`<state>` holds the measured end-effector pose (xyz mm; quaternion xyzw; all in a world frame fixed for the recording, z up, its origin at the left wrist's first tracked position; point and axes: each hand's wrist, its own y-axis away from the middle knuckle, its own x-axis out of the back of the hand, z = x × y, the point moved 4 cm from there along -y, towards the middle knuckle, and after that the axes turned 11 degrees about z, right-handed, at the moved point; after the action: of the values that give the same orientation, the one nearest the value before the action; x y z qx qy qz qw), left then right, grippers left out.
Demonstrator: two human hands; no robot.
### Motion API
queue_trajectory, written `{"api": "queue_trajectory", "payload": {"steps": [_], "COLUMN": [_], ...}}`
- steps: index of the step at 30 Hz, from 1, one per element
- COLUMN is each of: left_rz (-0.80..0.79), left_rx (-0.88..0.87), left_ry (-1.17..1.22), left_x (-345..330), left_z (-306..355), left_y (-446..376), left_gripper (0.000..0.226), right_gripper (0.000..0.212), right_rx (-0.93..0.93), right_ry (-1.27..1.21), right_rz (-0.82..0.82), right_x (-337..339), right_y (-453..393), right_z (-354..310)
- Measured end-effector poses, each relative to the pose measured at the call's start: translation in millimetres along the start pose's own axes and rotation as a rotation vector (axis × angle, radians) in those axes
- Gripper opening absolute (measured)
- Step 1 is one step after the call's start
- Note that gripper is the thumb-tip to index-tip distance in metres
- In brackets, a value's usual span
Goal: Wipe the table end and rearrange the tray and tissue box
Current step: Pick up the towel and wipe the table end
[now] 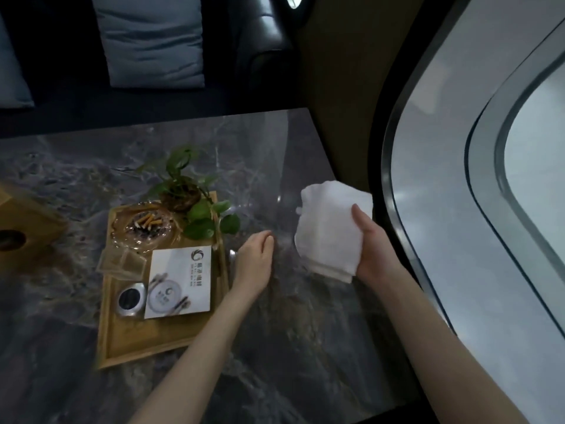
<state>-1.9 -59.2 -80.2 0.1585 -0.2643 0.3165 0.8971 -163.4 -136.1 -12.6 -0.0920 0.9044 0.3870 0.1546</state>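
Note:
A wooden tray (128, 347) lies on the dark marble table (305, 332), left of centre. It carries a glass ashtray (143, 229) with cigarette butts, a small potted plant (183, 194), a white card (180, 283) and a round metal tin (131, 299). My left hand (255, 261) rests just right of the tray's right rim, fingers loosely curled and holding nothing. My right hand (371, 246) grips a folded white cloth (328, 231) above the table's right end. A wooden tissue box (27, 221) sits at the far left edge.
The table's right end meets a dark wall and a large curved window (489, 179). A dark sofa with blue-grey cushions (153, 38) runs behind the table. A small metal object (231, 255) lies beside the tray near my left hand.

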Motion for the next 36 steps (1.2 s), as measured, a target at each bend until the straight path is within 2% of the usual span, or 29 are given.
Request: {"api": "queue_trajectory", "payload": {"steps": [3,5,7,11,13,15,17,19,21,24,29,33,36], "left_rz": [0.061,0.064,0.059,0.088,0.086,0.081,0.088,0.097,0.092,0.093,0.109,0.126,0.136], "left_rx": [-0.154,-0.170,-0.152,-0.138,-0.134,-0.130,-0.133,-0.139,-0.128,-0.130,-0.136,-0.141,-0.145], "left_ry": [-0.331,-0.481,-0.551,-0.638,-0.684,-0.720,-0.744,-0.765,-0.755,-0.743,-0.799,-0.788,-0.790], "left_x": [-21.7,-33.0,-41.1,-50.9,-53.2,-53.0,-52.3,-52.8,-52.7,-52.4,-52.4,-52.3,-52.6], "left_z": [-6.3,-14.4,-23.7,-36.4,-39.5,-40.7,-40.5,-40.5,-39.7,-39.1,-38.4,-38.5,-39.7], "left_y": [-14.9,-22.6,-25.5,-23.9,-23.6,-24.8,-25.9,-26.1,-26.1,-25.5,-26.8,-27.3,-27.1], "left_gripper": [0.046,0.051,0.053,0.061,0.064,0.060,0.056,0.054,0.056,0.059,0.056,0.054,0.054], "right_gripper": [0.027,0.019,0.015,0.032,0.036,0.038,0.051,0.057,0.054,0.060,0.078,0.081,0.081], "right_rx": [0.134,0.260,0.418,0.768,0.879,0.859,0.658,0.436,0.549,0.766,0.831,0.813,0.787], "right_ry": [0.207,0.402,0.573,0.915,1.078,1.196,1.151,1.078,1.180,1.518,1.787,1.792,1.801], "right_rz": [0.096,0.227,0.267,0.288,0.278,0.154,-0.064,-0.147,-0.087,0.023,0.107,0.217,0.225], "right_x": [-1.8,-3.1,-7.4,-18.9,-23.7,-34.1,-43.3,-45.0,-43.4,-42.1,-43.2,-31.1,-25.9], "right_y": [-6.2,-12.3,-19.9,-44.2,-67.0,-87.3,-99.8,-104.9,-112.0,-127.5,-146.0,-155.3,-162.5], "right_z": [-29.8,-50.5,-66.7,-74.8,-64.0,-43.0,-13.2,14.2,27.1,38.8,62.4,58.3,45.6]}}
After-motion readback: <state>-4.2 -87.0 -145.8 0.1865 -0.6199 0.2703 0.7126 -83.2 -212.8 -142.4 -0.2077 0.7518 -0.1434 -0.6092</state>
